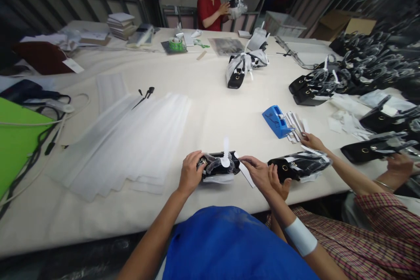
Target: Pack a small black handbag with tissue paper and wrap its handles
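Small black bag (218, 167), partly wrapped in clear film, is lying near the table (210, 96) edge with its long axis running left-right, directly between both hands. Left hand (190, 174) is gripping the bag's left end, fingers curled over it; right hand (260, 174) is pinching a white paper strip (245, 173) at its right end. Both hands equally near.

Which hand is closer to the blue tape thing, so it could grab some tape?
Probably the right hand. It sits at the right end of the small black bag, on the side of the blue tape dispenser. The left hand grips the bag's far end.
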A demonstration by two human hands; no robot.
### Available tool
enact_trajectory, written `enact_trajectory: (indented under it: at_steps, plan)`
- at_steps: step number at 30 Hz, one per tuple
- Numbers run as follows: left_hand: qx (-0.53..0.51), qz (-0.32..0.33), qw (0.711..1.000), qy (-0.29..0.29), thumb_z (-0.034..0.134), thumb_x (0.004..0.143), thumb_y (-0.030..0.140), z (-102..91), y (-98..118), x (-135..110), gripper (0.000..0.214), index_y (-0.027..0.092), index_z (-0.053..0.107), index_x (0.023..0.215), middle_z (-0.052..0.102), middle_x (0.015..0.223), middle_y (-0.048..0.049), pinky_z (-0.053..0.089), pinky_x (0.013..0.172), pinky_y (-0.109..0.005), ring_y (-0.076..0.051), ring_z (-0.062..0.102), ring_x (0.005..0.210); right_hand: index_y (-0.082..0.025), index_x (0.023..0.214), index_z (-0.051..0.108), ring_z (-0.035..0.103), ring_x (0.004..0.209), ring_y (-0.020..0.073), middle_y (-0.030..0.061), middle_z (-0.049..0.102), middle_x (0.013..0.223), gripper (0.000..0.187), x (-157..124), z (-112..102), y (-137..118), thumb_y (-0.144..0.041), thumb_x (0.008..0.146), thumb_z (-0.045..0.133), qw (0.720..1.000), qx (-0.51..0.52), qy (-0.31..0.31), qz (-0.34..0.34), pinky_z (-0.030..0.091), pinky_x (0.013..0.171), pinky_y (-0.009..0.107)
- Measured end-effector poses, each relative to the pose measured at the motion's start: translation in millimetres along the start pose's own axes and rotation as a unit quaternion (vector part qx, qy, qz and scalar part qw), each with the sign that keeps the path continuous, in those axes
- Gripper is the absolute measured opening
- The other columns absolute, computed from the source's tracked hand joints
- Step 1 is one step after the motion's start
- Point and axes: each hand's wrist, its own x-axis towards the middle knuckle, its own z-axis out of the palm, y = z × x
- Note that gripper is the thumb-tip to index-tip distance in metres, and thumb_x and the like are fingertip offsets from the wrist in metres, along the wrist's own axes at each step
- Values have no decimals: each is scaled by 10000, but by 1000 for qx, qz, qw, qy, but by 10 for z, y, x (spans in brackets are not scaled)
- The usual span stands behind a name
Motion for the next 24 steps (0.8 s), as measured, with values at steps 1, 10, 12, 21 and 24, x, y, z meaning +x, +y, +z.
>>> enact_trajectory:
  at_steps: [1, 10, 12, 21, 24]
  plan:
    - [20, 19, 1000, -4, 591, 817, 198, 1, -18, 12, 344, 239, 584, 1158, 606, 1230, -72, 411, 1041, -478, -242, 524, 1184, -218, 879, 725, 656, 853, 241, 70, 713, 869, 198, -17, -7, 22, -355, 811, 598, 1000, -3, 5, -2, 526, 804, 383]
    - [19, 94, 989, -109, 522, 878, 248, 43, -137, 197, 370, 265, 529, 1248, 622, 1219, -52, 458, 1000, -428, -214, 551, 1159, -250, 868, 711, 622, 966, 191, 45, 707, 965, 153, 35, 93, 145, -184, 867, 573, 986, -58, 30, -151, 499, 892, 388]
    - [19, 109, 987, -117, 497, 890, 237, 55, -136, 233, 342, 263, 538, 1228, 631, 1193, -53, 469, 985, -432, -215, 559, 1143, -251, 857, 712, 615, 966, 187, 43, 704, 967, 155, 64, 131, 170, -175, 866, 577, 985, -55, 33, -158, 497, 887, 390]
    - [-6, 150, 984, -99, 560, 847, 198, 27, -58, 221, 450, 223, 433, 1277, 535, 1295, -119, 452, 1029, -468, -237, 495, 1230, -285, 888, 717, 611, 954, 202, 32, 705, 970, 175, 5, 135, 265, -248, 888, 546, 997, -49, 8, -58, 478, 894, 389]
    - [-5, 170, 977, -129, 539, 852, 174, 9, -59, 192, 341, 231, 502, 1187, 562, 1259, -107, 470, 1010, -466, -233, 521, 1200, -283, 911, 712, 604, 949, 208, 35, 702, 975, 201, 4, 68, 191, -269, 903, 512, 995, -81, -34, -38, 466, 892, 376]
